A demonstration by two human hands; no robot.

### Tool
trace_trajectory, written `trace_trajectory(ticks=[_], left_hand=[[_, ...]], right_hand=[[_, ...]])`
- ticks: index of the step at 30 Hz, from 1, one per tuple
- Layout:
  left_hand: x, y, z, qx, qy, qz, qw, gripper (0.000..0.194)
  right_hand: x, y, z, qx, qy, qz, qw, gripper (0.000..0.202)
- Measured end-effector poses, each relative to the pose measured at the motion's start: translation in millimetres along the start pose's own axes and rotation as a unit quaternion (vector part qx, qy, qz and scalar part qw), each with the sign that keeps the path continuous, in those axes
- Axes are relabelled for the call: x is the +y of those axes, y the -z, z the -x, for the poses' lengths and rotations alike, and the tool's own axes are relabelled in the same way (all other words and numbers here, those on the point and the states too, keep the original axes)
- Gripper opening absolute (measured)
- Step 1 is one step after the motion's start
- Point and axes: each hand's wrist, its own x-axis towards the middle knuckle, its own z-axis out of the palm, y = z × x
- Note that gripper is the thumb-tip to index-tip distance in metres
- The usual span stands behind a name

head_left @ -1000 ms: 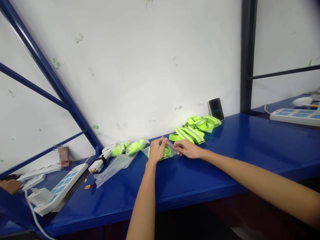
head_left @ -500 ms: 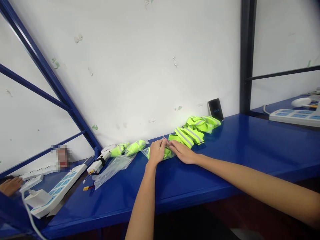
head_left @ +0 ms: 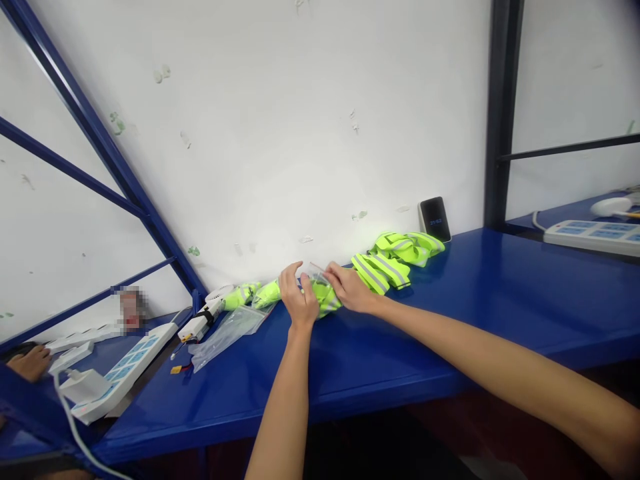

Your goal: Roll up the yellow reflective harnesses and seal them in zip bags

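A clear zip bag [head_left: 318,272] with a neon yellow reflective strap bundle [head_left: 327,299] inside lies on the blue table between my hands. My right hand [head_left: 353,288] pinches the bag's upper edge near its red seal line. Beside the bag, my left hand [head_left: 299,297] has thumb and fingers apart, covering part of its left side; contact with the plastic is unclear. Loose neon yellow straps with grey stripes [head_left: 383,270] lie just right of my right hand. Left of my left hand are two more bagged yellow bundles, one [head_left: 267,293] partly hidden behind it.
An unfilled clear zip bag [head_left: 227,337] lies left on the blue table [head_left: 400,360], near a white battery pack [head_left: 196,327] with a yellow connector. A phone [head_left: 435,220] leans against the wall. Power strips [head_left: 127,373] and another person's hand [head_left: 30,363] are at far left.
My left hand has let go of the bag's top edge and spread its fingers, shifting slightly left. My right hand has gone from lying flat along the bag to pinching its edge.
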Motion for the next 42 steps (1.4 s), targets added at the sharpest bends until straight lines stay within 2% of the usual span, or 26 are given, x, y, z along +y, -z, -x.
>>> trace_trajectory(ticks=[3, 6, 7, 8, 9, 11, 13, 14, 18, 20, 22, 25, 26, 28, 31, 32, 34, 36, 38, 40, 42], left_hand=[[2, 4.9, 0, 0.069, -0.027, -0.027, 0.997, 0.028], [1, 5.4, 2, 0.074, -0.028, -0.031, 0.996, 0.025], [0, 4.4, 2, 0.066, -0.020, -0.029, 0.997, 0.024], [-2, 2.9, 3, 0.050, -0.008, -0.027, 0.998, 0.023], [-5, 0.9, 4, 0.026, 0.006, -0.028, 0.999, 0.022], [-14, -4.1, 6, -0.043, 0.033, -0.036, 0.998, 0.021], [-24, -9.6, 10, -0.128, 0.059, -0.051, 0.989, 0.021], [-30, -12.2, 12, -0.172, 0.070, -0.061, 0.981, 0.022], [-43, -19.4, 22, -0.347, 0.085, -0.108, 0.928, 0.024], [-44, -21.3, 26, -0.390, 0.076, -0.117, 0.910, 0.025], [-43, -22.5, 28, -0.400, 0.067, -0.118, 0.907, 0.025], [-42, -23.0, 29, -0.400, 0.069, -0.111, 0.907, 0.025], [-42, -23.0, 29, -0.398, 0.075, -0.101, 0.909, 0.024], [-40, -22.7, 29, -0.387, 0.088, -0.060, 0.916, 0.028], [-32, -21.4, 28, -0.338, 0.096, 0.024, 0.936, 0.042], [-29, -20.8, 27, -0.322, 0.090, 0.045, 0.941, 0.045], [-23, -19.6, 26, -0.311, 0.071, 0.061, 0.946, 0.050], [-17, -19.0, 26, -0.331, 0.047, 0.050, 0.941, 0.058], [-13, -19.5, 27, -0.368, 0.026, 0.037, 0.929, 0.066], [-11, -21.3, 29, -0.412, 0.015, 0.037, 0.910, 0.074], [-10, -24.1, 31, -0.445, 0.019, 0.052, 0.894, 0.081]], right_hand=[[-9, 16, -25, 0.100, -0.007, -0.037, 0.994, 0.028], [-14, 24, -70, 0.258, -0.092, -0.087, 0.958, 0.037], [-14, 24, -86, 0.298, -0.124, -0.114, 0.940, 0.041], [-13, 22, -101, 0.308, -0.150, -0.151, 0.927, 0.045], [-11, 20, -114, 0.282, -0.194, -0.194, 0.920, 0.051], [-3, 15, -132, 0.151, -0.258, -0.231, 0.926, 0.061], [9, 14, -136, 0.025, -0.255, -0.151, 0.955, 0.061], [16, 16, -132, -0.013, -0.239, -0.080, 0.968, 0.059], [42, 36, -99, -0.065, -0.201, 0.054, 0.976, 0.041], [53, 47, -78, -0.099, -0.185, 0.100, 0.973, 0.036], [60, 52, -57, -0.128, -0.188, 0.141, 0.964, 0.036], [60, 47, -32, -0.172, -0.205, 0.191, 0.944, 0.034], [58, 44, -26, -0.181, -0.197, 0.194, 0.944, 0.034], [53, 38, -21, -0.180, -0.148, 0.134, 0.963, 0.036], [50, 38, -20, -0.098, -0.077, 0.005, 0.992, 0.038], [52, 41, -19, -0.064, -0.067, 0.006, 0.996, 0.037], [61, 49, -16, -0.028, -0.062, 0.080, 0.994, 0.034], [73, 55, -8, -0.061, -0.093, 0.164, 0.980, 0.033], [82, 56, -1, -0.127, -0.145, 0.193, 0.962, 0.038], [88, 55, 4, -0.168, -0.174, 0.159, 0.957, 0.043], [92, 52, 3, -0.166, -0.171, 0.078, 0.968, 0.044]])
